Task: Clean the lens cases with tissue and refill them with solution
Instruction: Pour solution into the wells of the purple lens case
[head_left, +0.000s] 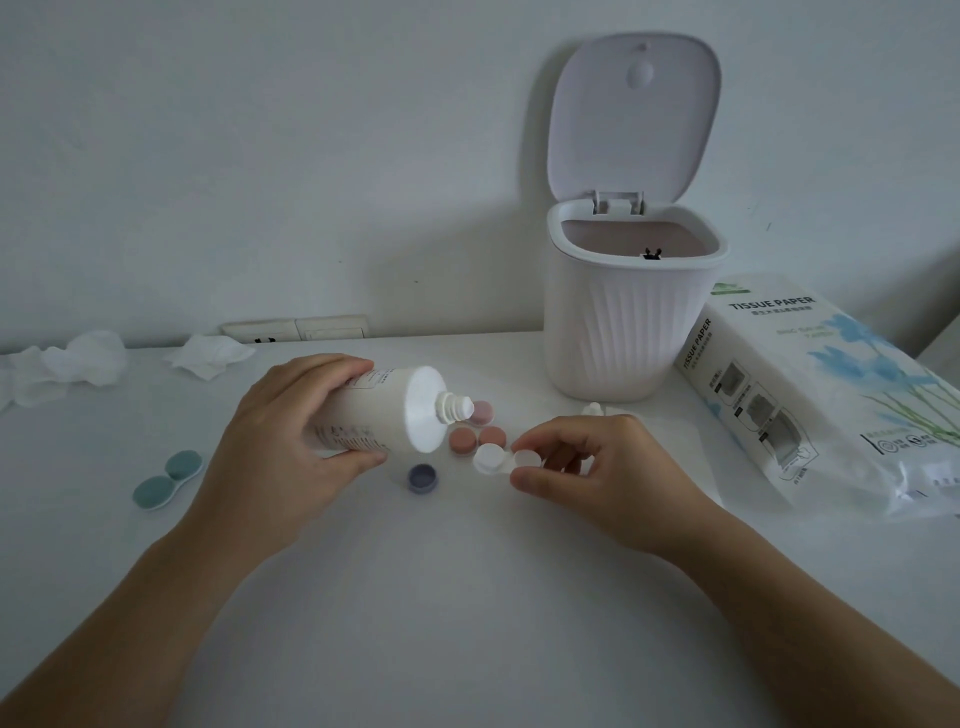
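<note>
So the white lens case (501, 459) sits on the table (467, 597), right hand (587, 467) pinching its right cup. Left hand (291, 436) grips the solution bottle (384, 410), tipped sideways with its nozzle toward the pink caps (475, 434). A purple cap (422, 478) lies just below, a teal case (167, 479) far left. Crumpled tissues (67, 364), open bin (631, 301) and tissue pack (826, 395) sit further back.

Home tabletop, lidded mini bin (631, 322) (lid up), tissue pack (810, 384), wall socket (296, 328)
</note>
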